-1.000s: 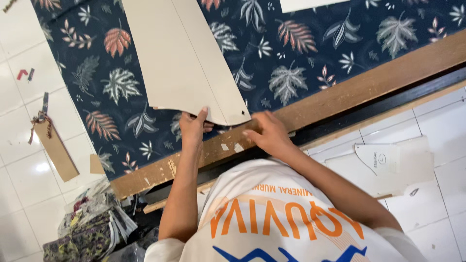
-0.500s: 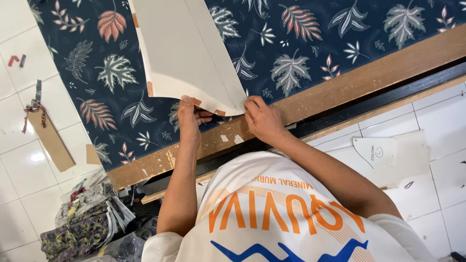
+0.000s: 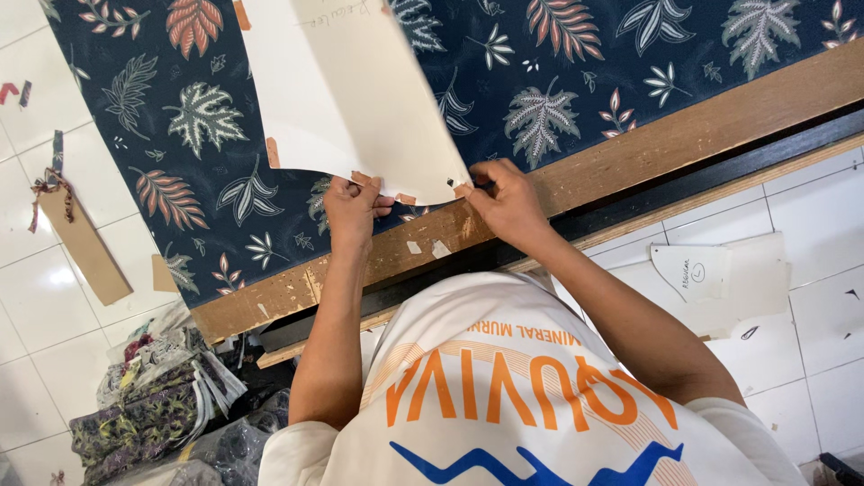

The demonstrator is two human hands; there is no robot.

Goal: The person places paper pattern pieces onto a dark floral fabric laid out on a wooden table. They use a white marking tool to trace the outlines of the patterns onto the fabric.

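Cream paper pattern (image 3: 360, 90) lies on dark leaf-print fabric (image 3: 585, 81), long axis running toward 12 o'clock from both hands. Left hand (image 3: 353, 209) pinches lower edge; right hand (image 3: 506, 200) pinches corner at 3 o'clock side.

Matt card pattern (image 3: 360, 99) on printed cloth (image 3: 576, 81); worn wooden table edge (image 3: 630, 162); glossy floor tiles (image 3: 27, 297).

Fabric (image 3: 576, 81) right of the paper pattern (image 3: 360, 99) lies bare and passable. Both hands (image 3: 351, 211) (image 3: 508, 202) crowd the pattern's lower edge. Wooden table edge (image 3: 684, 135) below unobstructed.
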